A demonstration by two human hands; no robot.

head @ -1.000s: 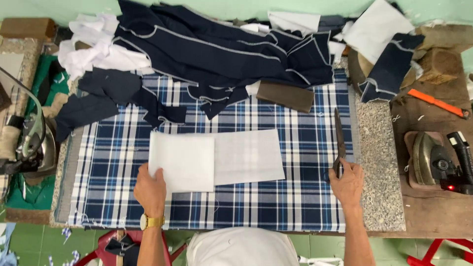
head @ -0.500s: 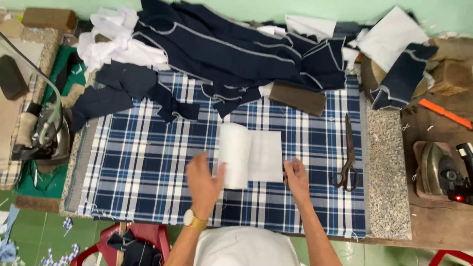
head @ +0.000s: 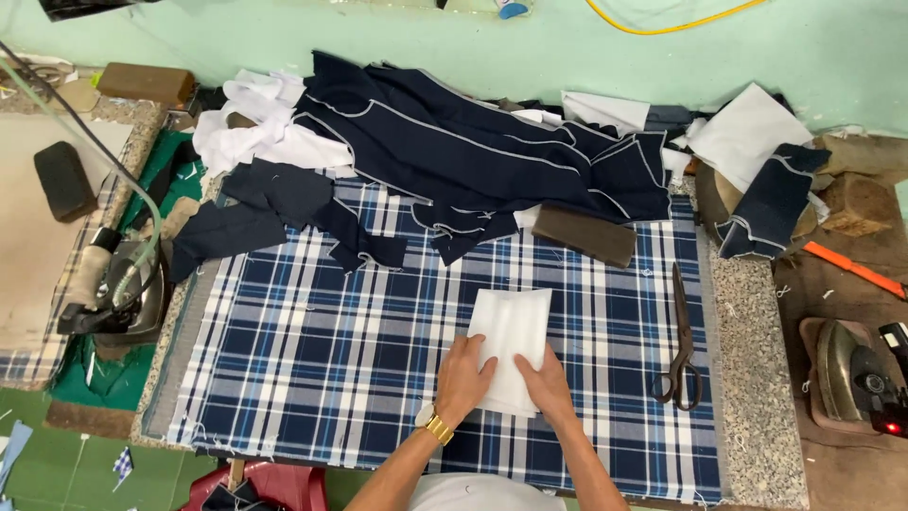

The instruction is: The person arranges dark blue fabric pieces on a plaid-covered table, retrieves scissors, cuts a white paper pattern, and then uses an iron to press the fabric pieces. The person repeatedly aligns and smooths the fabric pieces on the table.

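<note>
Both hands are pressing flat on a folded white fabric piece (head: 511, 345), which is lying near the front middle of the blue-and-white plaid cloth (head: 312, 378) covering the table. The left hand (head: 463, 378) is resting palm down on the piece's lower left part, fingers spread and gripping nothing; a gold watch (head: 437, 431) is sitting on that wrist. The right hand (head: 546, 386) is lying open over the lower right corner, fingers together and pointing up the fabric, also gripping nothing.

To the right, a pair of dark scissors (head: 681, 345) is lying on the plaid, well apart from the hands. Behind the white piece, a dark brown block (head: 584, 236) is sitting at the edge of a heap of navy garments with white piping (head: 473, 151), which is sprawling across the back of the table. White cloth (head: 260, 132) is bunching up at the heap's left end, and more white pieces (head: 747, 132) are lying at the right.

An iron (head: 856, 374) is standing at the far right, another iron (head: 113, 289) at the left on green padding. An orange tool (head: 851, 268) is lying beyond the right iron.
</note>
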